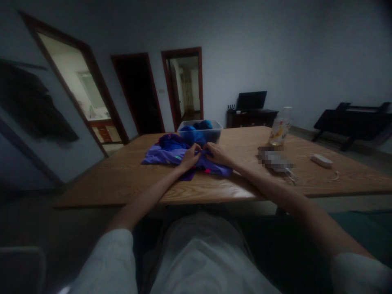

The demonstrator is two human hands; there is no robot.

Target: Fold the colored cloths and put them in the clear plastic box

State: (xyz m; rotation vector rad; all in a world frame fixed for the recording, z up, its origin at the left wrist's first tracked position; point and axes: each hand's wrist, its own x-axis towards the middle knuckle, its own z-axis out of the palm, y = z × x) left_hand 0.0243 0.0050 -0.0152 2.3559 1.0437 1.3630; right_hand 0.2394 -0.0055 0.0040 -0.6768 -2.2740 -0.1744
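Your left hand [190,157] and right hand [216,154] pinch the purple cloth [165,156] on the tabletop [137,179] with closed fingers. It looks soft, light and floppy, so hold its edges

Garment [171,157] lies mid-surface [128,179], left hand [190,157] and right hand [218,154] side by side on it. Bin [200,130] of clothes sits just behind, bottle [279,128] off to the right, small box [321,160] farther right.

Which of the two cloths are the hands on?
The purple cloth, on the table under the left hand and right hand. The blue cloth lies behind, in the bin, untouched.
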